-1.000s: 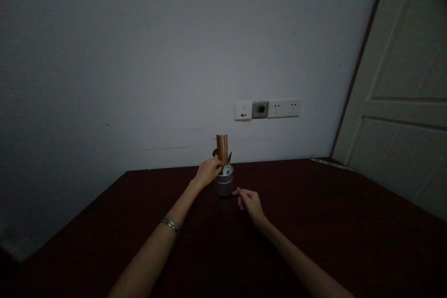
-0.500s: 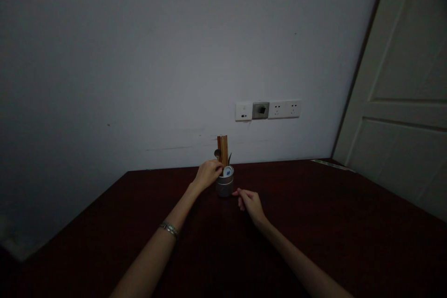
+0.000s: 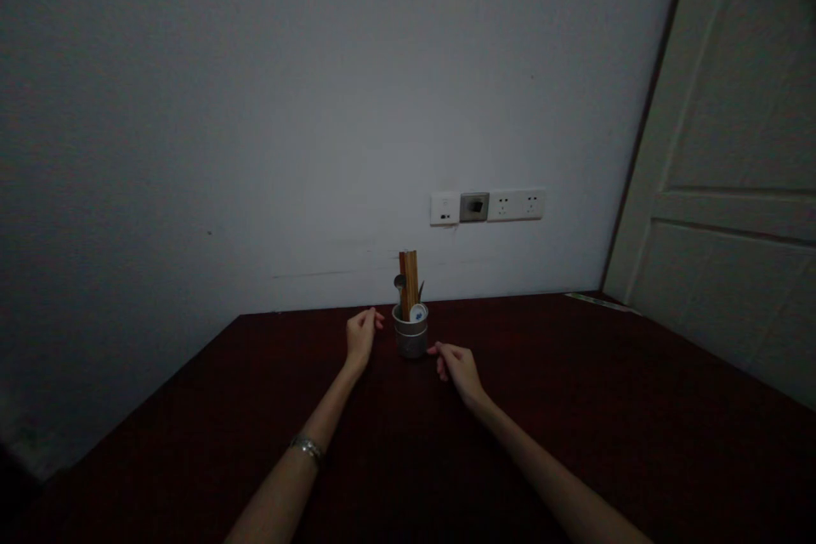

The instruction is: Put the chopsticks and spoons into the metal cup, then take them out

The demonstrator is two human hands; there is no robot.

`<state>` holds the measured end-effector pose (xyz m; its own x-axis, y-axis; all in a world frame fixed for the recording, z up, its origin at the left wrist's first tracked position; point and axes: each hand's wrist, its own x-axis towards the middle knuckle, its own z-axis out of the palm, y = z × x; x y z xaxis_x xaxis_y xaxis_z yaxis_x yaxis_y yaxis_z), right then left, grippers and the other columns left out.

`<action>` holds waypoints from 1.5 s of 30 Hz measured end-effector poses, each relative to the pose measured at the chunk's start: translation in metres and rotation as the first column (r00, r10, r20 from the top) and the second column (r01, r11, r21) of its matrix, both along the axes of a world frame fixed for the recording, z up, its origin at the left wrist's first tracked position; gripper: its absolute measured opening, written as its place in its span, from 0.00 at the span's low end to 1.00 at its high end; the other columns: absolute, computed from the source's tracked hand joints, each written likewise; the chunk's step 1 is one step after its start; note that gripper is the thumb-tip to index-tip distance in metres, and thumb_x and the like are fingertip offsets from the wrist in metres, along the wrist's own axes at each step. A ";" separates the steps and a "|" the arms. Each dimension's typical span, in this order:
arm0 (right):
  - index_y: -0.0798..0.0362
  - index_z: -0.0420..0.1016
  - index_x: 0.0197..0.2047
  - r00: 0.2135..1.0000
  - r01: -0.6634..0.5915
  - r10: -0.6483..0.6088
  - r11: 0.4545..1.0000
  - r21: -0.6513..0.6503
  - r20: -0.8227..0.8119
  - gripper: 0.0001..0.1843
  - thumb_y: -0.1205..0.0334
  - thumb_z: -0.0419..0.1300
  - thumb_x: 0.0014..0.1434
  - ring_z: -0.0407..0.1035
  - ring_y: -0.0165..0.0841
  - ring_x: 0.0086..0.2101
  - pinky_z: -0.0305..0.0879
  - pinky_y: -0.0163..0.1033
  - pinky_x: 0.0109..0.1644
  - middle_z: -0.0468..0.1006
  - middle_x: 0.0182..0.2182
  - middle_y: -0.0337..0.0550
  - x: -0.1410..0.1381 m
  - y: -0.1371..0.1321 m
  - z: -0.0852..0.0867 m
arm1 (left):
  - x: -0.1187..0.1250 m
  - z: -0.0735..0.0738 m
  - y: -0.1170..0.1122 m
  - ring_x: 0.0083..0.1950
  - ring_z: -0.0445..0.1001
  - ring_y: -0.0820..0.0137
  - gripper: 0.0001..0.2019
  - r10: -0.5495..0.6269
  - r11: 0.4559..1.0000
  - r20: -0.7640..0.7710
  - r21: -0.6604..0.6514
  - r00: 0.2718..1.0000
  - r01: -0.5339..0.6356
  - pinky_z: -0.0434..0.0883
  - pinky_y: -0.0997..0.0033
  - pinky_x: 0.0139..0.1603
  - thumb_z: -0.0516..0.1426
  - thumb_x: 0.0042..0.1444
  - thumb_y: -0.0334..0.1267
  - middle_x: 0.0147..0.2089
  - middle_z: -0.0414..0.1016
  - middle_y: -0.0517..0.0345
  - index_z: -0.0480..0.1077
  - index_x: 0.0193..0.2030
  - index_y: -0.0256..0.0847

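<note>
A grey metal cup [image 3: 411, 342] stands upright on the dark red table, holding several wooden chopsticks [image 3: 409, 280]. A white spoon with a blue mark [image 3: 418, 314] leans at its front rim. On the left side of the cup a small dark metal spoon [image 3: 399, 281] sticks up, and a thin pointed piece [image 3: 422, 291] shows on the right. My left hand [image 3: 362, 337] is just left of the cup, apart from it, fingers loosely bent with nothing visible in them. Close to the cup's lower right side is my right hand [image 3: 457, 367], its index finger stretched toward the base and the others curled; contact cannot be made out.
The table [image 3: 395, 459] meets a pale wall [image 3: 331, 102] behind the cup. Sockets and a switch [image 3: 488, 206] are set in that wall. A flat patterned strip [image 3: 603, 303] lies at the back right edge, near a light panelled door [image 3: 733, 272].
My left hand has drawn back from the cup's rim to its left, leaving the spoons and chopsticks standing inside. My right hand stays almost where it was. The view shifts slightly.
</note>
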<state>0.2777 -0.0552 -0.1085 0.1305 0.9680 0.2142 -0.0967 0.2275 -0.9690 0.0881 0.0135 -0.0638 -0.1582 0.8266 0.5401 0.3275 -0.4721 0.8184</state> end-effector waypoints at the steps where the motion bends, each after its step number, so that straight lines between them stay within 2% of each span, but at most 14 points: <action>1: 0.61 0.74 0.27 1.000 0.001 -0.001 1.000 0.002 -0.001 0.21 0.48 0.54 0.49 0.54 0.23 0.12 0.49 0.28 0.15 0.62 0.10 0.34 0.000 0.001 -0.001 | -0.003 -0.009 0.001 0.24 0.68 0.71 0.20 0.003 0.999 -0.001 -0.036 1.000 -0.003 0.64 0.73 0.29 0.46 0.53 0.45 0.19 0.69 0.57 0.70 0.21 0.35; 5: 0.60 0.74 0.28 0.999 0.040 -0.040 0.999 0.006 0.025 0.20 0.51 0.52 0.50 0.57 0.24 0.13 0.50 0.28 0.15 0.63 0.12 0.34 0.000 0.003 -0.002 | -0.012 -0.039 0.000 0.26 0.69 0.69 0.19 0.017 0.989 -0.041 -0.144 0.999 -0.023 0.64 0.72 0.31 0.46 0.51 0.45 0.20 0.70 0.55 0.69 0.20 0.35; 7: 0.59 0.74 0.30 0.990 0.076 -0.078 0.997 0.025 0.116 0.18 0.53 0.51 0.51 0.61 0.27 0.16 0.53 0.29 0.16 0.66 0.14 0.36 0.005 0.003 -0.001 | -0.014 -0.045 -0.003 0.27 0.70 0.68 0.19 0.020 0.984 -0.076 -0.177 0.997 -0.033 0.64 0.72 0.31 0.46 0.51 0.45 0.22 0.71 0.55 0.70 0.23 0.35; 9: 0.58 0.75 0.33 0.945 0.137 -0.151 0.988 0.068 0.290 0.16 0.56 0.50 0.51 0.66 0.30 0.21 0.60 0.32 0.22 0.71 0.19 0.40 0.015 0.003 -0.001 | -0.014 -0.046 -0.005 0.30 0.71 0.67 0.19 0.008 0.983 -0.132 -0.179 0.991 -0.031 0.64 0.71 0.33 0.45 0.52 0.45 0.25 0.73 0.54 0.71 0.25 0.35; 10: 0.57 0.75 0.35 0.898 0.172 -0.196 0.980 0.095 0.395 0.16 0.58 0.50 0.51 0.68 0.32 0.25 0.63 0.34 0.28 0.74 0.22 0.42 0.022 0.003 -0.001 | -0.013 -0.045 -0.006 0.32 0.71 0.66 0.18 0.003 0.985 -0.169 -0.171 0.986 -0.032 0.64 0.71 0.34 0.46 0.52 0.44 0.27 0.74 0.53 0.71 0.25 0.35; 12: 0.57 0.74 0.41 0.754 0.218 -0.268 0.963 0.155 0.600 0.17 0.61 0.51 0.51 0.70 0.35 0.35 0.64 0.37 0.40 0.76 0.33 0.46 0.036 0.001 -0.003 | -0.012 -0.044 -0.006 0.35 0.72 0.66 0.16 0.005 0.987 -0.245 -0.156 0.969 -0.044 0.64 0.71 0.38 0.46 0.52 0.42 0.31 0.75 0.52 0.71 0.27 0.35; 14: 0.60 0.70 0.48 0.573 0.219 -0.299 0.953 0.209 0.763 0.21 0.62 0.51 0.52 0.66 0.38 0.45 0.59 0.39 0.50 0.73 0.44 0.52 0.049 -0.002 -0.006 | -0.011 -0.045 -0.005 0.38 0.72 0.67 0.14 0.017 0.987 -0.322 -0.147 0.947 -0.068 0.64 0.71 0.42 0.47 0.51 0.38 0.35 0.75 0.51 0.72 0.30 0.35; 17: 0.66 0.67 0.51 0.334 0.214 -0.296 0.949 0.234 0.895 0.24 0.63 0.50 0.54 0.58 0.40 0.53 0.52 0.40 0.56 0.66 0.51 0.58 0.060 -0.006 -0.012 | -0.010 -0.050 -0.003 0.43 0.71 0.67 0.12 0.024 0.982 -0.473 -0.156 0.881 -0.110 0.63 0.72 0.46 0.49 0.50 0.33 0.40 0.74 0.49 0.72 0.36 0.33; 19: 0.67 0.68 0.50 0.232 0.217 -0.271 0.951 0.222 0.934 0.22 0.63 0.48 0.55 0.57 0.40 0.54 0.49 0.41 0.57 0.66 0.52 0.59 0.060 -0.008 -0.015 | -0.009 -0.054 -0.003 0.46 0.70 0.66 0.13 0.017 0.979 -0.585 -0.153 0.811 -0.131 0.61 0.71 0.49 0.50 0.49 0.31 0.43 0.73 0.46 0.71 0.40 0.31; 22: 0.65 0.69 0.49 0.143 0.199 -0.253 0.954 0.222 0.957 0.21 0.64 0.47 0.56 0.58 0.40 0.53 0.49 0.41 0.58 0.67 0.51 0.58 0.058 -0.010 -0.015 | -0.007 -0.057 -0.007 0.53 0.65 0.64 0.16 0.006 0.983 -0.711 -0.123 0.703 -0.133 0.58 0.69 0.54 0.50 0.50 0.31 0.49 0.70 0.43 0.70 0.44 0.30; 25: 0.65 0.70 0.49 0.109 0.175 -0.261 0.955 0.240 0.959 0.21 0.63 0.46 0.57 0.58 0.39 0.53 0.49 0.40 0.58 0.67 0.51 0.57 0.056 -0.010 -0.014 | -0.007 -0.057 -0.013 0.57 0.61 0.63 0.17 -0.009 0.984 -0.766 -0.122 0.643 -0.132 0.55 0.68 0.57 0.48 0.51 0.31 0.53 0.66 0.42 0.68 0.47 0.30; 31: 0.67 0.68 0.50 0.083 0.167 -0.262 0.955 0.246 0.961 0.23 0.63 0.45 0.57 0.58 0.40 0.53 0.49 0.41 0.58 0.67 0.51 0.59 0.058 -0.009 -0.016 | -0.009 -0.058 -0.016 0.59 0.58 0.63 0.19 -0.037 0.984 -0.792 -0.136 0.610 -0.118 0.53 0.68 0.59 0.47 0.53 0.32 0.56 0.63 0.42 0.66 0.51 0.28; 40: 0.66 0.67 0.51 0.153 0.147 -0.239 0.965 0.218 0.959 0.23 0.63 0.46 0.57 0.55 0.41 0.55 0.49 0.44 0.58 0.65 0.52 0.60 0.060 -0.006 -0.022 | -0.010 -0.059 -0.019 0.60 0.57 0.65 0.19 -0.032 0.986 -0.794 -0.124 0.607 -0.110 0.52 0.68 0.60 0.46 0.53 0.32 0.56 0.63 0.43 0.66 0.51 0.30; 45: 0.68 0.67 0.51 0.118 0.143 -0.249 0.962 0.232 0.961 0.23 0.64 0.45 0.57 0.57 0.42 0.54 0.50 0.43 0.58 0.66 0.51 0.62 0.059 -0.006 -0.021 | -0.010 -0.058 -0.020 0.60 0.57 0.64 0.20 -0.049 0.984 -0.791 -0.143 0.609 -0.107 0.52 0.67 0.60 0.46 0.53 0.33 0.57 0.62 0.42 0.65 0.51 0.29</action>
